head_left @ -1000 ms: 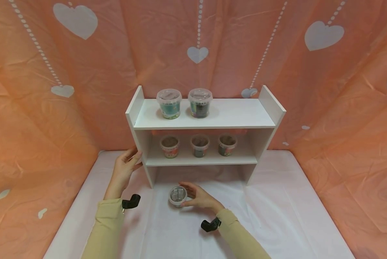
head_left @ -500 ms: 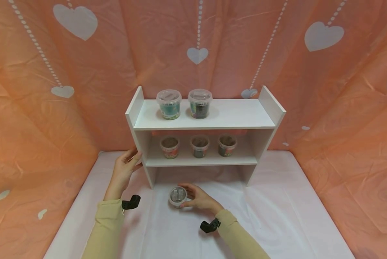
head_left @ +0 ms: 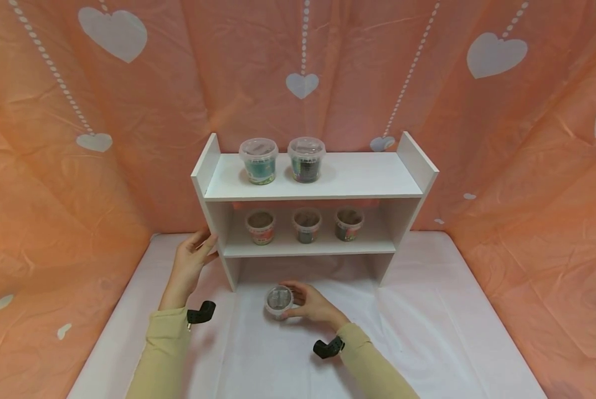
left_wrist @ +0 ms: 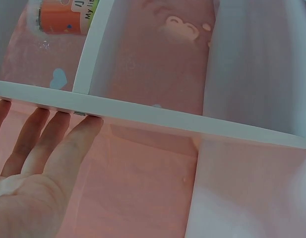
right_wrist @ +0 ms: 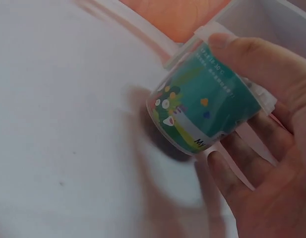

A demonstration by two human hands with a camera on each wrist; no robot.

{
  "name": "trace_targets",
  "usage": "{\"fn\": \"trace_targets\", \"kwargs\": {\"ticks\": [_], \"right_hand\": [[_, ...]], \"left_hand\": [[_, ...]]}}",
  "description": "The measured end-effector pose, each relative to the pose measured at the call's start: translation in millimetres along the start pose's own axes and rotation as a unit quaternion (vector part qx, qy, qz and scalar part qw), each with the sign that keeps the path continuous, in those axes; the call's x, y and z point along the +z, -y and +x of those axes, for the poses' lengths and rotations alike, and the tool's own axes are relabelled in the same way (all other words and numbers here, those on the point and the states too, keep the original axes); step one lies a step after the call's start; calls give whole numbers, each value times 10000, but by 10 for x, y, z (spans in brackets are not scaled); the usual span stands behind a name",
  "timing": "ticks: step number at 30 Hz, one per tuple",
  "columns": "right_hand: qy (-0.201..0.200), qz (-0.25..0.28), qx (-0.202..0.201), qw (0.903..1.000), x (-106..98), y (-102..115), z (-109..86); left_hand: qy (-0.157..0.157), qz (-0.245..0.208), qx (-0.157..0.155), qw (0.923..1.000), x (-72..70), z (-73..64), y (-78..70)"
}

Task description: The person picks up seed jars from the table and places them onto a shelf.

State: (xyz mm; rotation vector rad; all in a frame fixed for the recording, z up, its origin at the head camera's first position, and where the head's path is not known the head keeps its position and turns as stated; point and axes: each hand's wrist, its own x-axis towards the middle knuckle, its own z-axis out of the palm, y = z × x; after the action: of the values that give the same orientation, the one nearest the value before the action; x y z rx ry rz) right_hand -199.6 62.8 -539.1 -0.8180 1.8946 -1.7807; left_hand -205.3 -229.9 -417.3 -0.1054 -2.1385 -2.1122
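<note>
A small clear plastic tub (head_left: 279, 299) with a lid is in my right hand (head_left: 314, 306), in front of the white shelf (head_left: 313, 255). Seen from the right wrist, the tub (right_wrist: 202, 104) has a teal label with a colourful picture, and my thumb and fingers grip it near the rim. Whether its base touches the cloth I cannot tell. At the shelf's left side panel is my left hand (head_left: 190, 266). In the left wrist view that hand's fingers (left_wrist: 53, 144) are extended, with their tips against the white panel (left_wrist: 143, 113).
Two lidded tubs, one teal (head_left: 260, 162) and one dark (head_left: 306, 160), stand left of centre on the top board. On the middle board are an orange-labelled tub (head_left: 261, 227) and two darker tubs (head_left: 307, 226). Beneath lies white cloth (head_left: 427, 332); an orange curtain (head_left: 258, 66) hangs behind.
My right hand has shifted slightly right with the tub, which has tilted or turned a little. The left hand stays at the side panel.
</note>
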Motion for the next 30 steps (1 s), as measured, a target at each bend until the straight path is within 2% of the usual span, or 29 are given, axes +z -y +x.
{"fn": "trace_targets", "kwargs": {"ticks": [4, 8, 13, 16, 21, 26, 30], "right_hand": [[-27, -122, -64, 9999, -25, 165, -54], [-35, -319, -216, 9993, -63, 229, -99], [-93, -252, -109, 9996, -104, 322, -164], [-125, -291, -112, 9994, -142, 327, -183], [-20, -404, -347, 9986, -235, 355, -202], [173, -479, -575, 9970, -303, 563, -241], [152, -455, -671, 9966, -350, 767, -277]], "left_hand": [[-18, 9, 1, 10000, -6, 2, 3], [-23, -8, 21, 10000, -7, -3, 1], [-13, -20, 34, 10000, -11, -2, 6], [-15, -32, 29, 10000, -11, -4, 3], [-14, -63, -14, 10000, -8, -8, -6], [-4, -28, -28, 10000, -7, 1, 3], [7, -16, 7, 10000, -8, 4, 12]]}}
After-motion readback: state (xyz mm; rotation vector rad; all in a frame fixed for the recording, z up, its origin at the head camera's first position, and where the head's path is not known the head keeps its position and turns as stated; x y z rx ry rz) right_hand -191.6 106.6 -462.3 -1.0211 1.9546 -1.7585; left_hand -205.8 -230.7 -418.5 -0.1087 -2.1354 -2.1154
